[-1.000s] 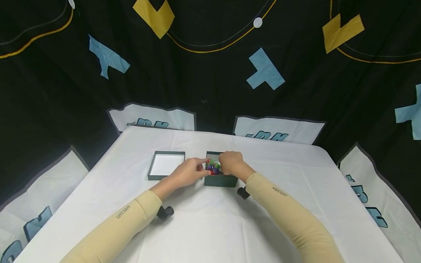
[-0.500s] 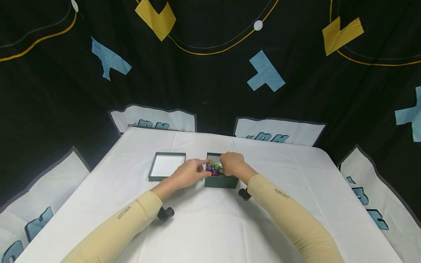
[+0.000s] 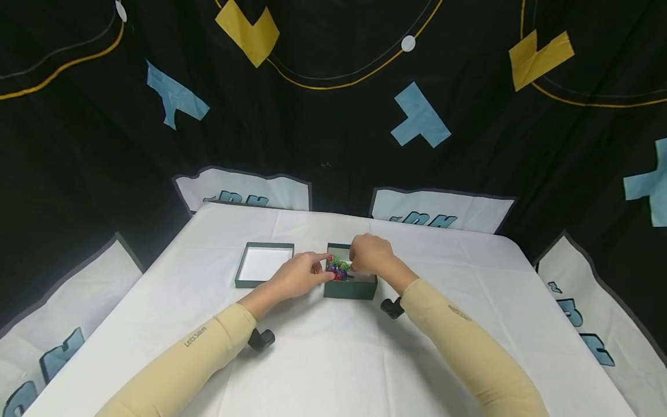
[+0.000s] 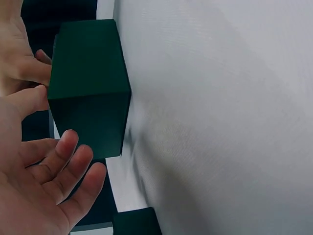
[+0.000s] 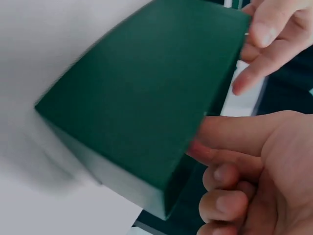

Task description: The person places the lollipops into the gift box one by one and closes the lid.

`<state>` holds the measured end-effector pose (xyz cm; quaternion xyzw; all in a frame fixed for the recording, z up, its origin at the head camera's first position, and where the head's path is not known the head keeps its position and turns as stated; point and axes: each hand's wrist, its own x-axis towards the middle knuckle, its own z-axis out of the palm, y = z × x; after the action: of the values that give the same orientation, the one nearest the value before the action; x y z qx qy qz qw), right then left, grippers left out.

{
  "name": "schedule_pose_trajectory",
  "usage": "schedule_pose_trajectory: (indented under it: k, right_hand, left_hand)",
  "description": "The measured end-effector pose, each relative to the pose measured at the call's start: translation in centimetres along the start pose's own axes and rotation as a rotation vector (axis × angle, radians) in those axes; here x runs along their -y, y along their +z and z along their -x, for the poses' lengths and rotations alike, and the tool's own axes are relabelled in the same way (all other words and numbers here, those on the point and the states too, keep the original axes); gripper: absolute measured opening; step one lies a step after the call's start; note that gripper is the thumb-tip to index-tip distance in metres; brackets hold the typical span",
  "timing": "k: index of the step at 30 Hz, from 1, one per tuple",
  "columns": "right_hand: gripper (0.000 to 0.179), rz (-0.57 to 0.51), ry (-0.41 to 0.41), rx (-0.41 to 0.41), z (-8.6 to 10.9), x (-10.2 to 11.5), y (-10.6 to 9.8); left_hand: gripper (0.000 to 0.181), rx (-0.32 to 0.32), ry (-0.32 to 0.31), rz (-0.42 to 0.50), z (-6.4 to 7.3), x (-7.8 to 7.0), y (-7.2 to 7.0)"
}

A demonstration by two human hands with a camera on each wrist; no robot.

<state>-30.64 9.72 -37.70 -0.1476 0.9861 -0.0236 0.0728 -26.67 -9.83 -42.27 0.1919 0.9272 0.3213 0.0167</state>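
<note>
A dark green box [image 3: 350,289] stands uncovered on the white table. Small shiny red, green and purple pieces [image 3: 339,268] lie bunched inside its left part. My left hand [image 3: 299,273] rests at the box's left side, thumb and index finger at the rim. In the left wrist view its other fingers [image 4: 80,166] hang relaxed beside the box wall. My right hand [image 3: 372,255] reaches over the box's right part from above. In the right wrist view its thumb and index finger go in past the rim while the other fingers curl; their tips are hidden, so I cannot tell what they hold.
Left of the box lies a shallow green-edged lid [image 3: 264,263] with its white inside up, partly behind my left hand. A white cloth covers the table [image 3: 323,359]. A black curtain [image 3: 333,145] with taped shapes hangs behind. Black wrist mounts [image 3: 261,340] hang under my wrists.
My right hand has risen slightly and its wrist has shifted a little to the right. My left hand stays at the box's left side; the box and lid have not moved.
</note>
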Motion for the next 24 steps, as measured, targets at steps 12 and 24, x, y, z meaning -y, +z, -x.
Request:
schedule_pose_trajectory:
  k: [12,24]
  right_hand:
    - [0.029,-0.201,-0.104,-0.193,1.9,3.1,-0.8]
    - [0.069,-0.225,-0.245,-0.178,2.4,7.3,-0.3]
  left_hand:
    - [0.064,-0.12,-0.028,-0.049,1.6,0.9,-2.5]
    - [0.085,-0.153,-0.053,-0.171,4.5,3.3,-5.3]
